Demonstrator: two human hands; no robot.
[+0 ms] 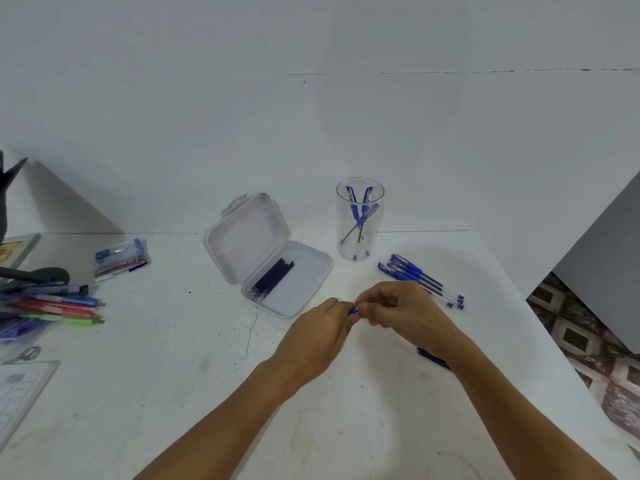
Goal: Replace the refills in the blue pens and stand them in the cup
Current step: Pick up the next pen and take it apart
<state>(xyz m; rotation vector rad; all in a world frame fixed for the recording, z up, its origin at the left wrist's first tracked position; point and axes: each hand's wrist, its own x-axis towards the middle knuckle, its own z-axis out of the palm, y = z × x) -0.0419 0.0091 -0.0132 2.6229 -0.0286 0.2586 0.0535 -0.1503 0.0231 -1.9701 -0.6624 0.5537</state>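
Note:
Both hands meet over the middle of the white table. My left hand (pixel 320 332) and my right hand (pixel 398 310) grip a blue pen (pixel 353 310) between them; only a small blue part shows between the fingers. A clear plastic cup (pixel 360 220) stands behind, holding three blue pens. Several capped blue pens (pixel 420 280) lie in a row right of the cup. An open clear box (pixel 268 254) left of the cup holds several dark refills (pixel 273 278). Dark blue refills (pixel 433 358) lie on the table, partly hidden under my right wrist.
Coloured pens (pixel 59 306) lie piled at the left edge, with a packet of pens (pixel 121 259) behind them and papers (pixel 20 393) at the near left. The table's right edge drops to a patterned floor (pixel 588 341) beside a grey cabinet (pixel 606 265).

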